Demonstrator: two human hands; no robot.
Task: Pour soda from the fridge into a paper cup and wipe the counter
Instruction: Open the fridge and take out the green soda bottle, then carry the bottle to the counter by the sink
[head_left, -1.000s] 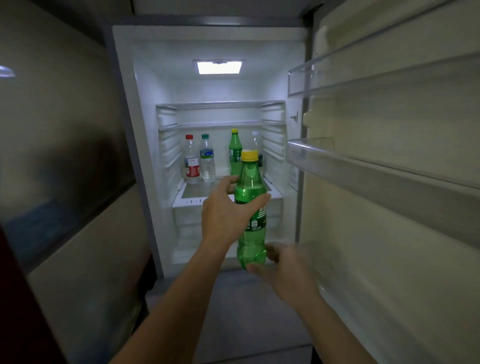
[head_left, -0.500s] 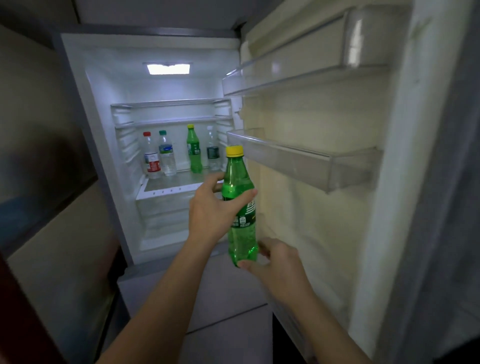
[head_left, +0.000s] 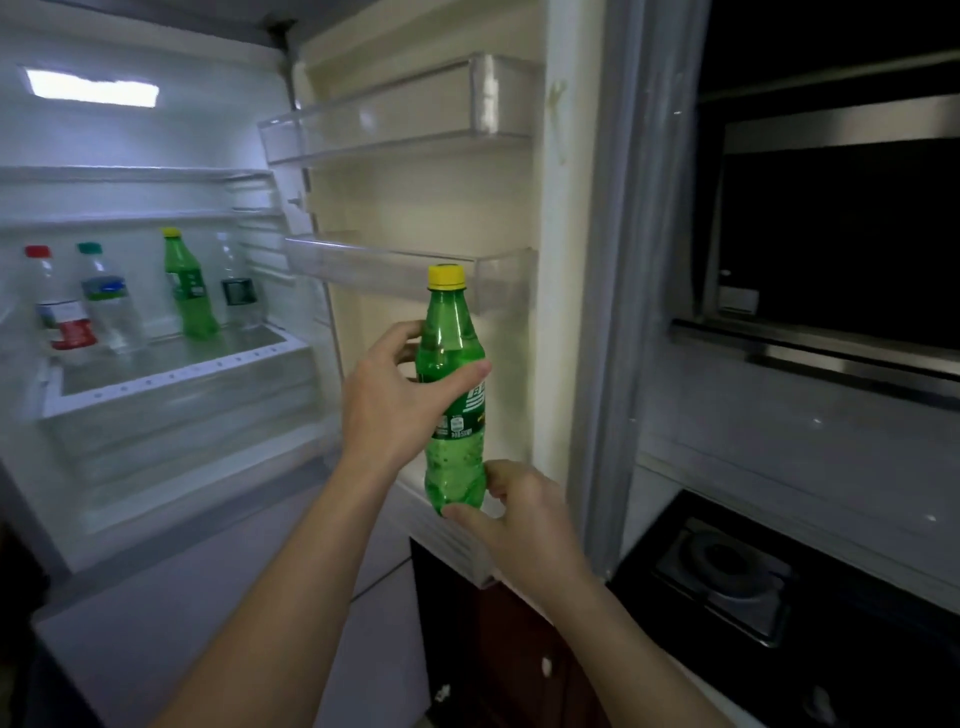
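A single wide-angle head view is provided, directed forward and slightly downward, close before the open fridge (head_left: 171, 135) and its door (head_left: 415, 202).

The soda bottle (head_left: 454, 395) moves right, out from before the lit fridge shelves, and now stands upright before the open fridge door (head_left: 415, 208). The right hand (head_left: 519, 512), only reaching a second ago, now pinches its base. A stove (head_left: 722, 566) comes into view.

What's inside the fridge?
On the fridge shelf stand a red-capped bottle, a teal-capped bottle, a green bottle with a yellow cap and a clear bottle with a dark label. The drawer below is cloudy, so its inside is hidden.
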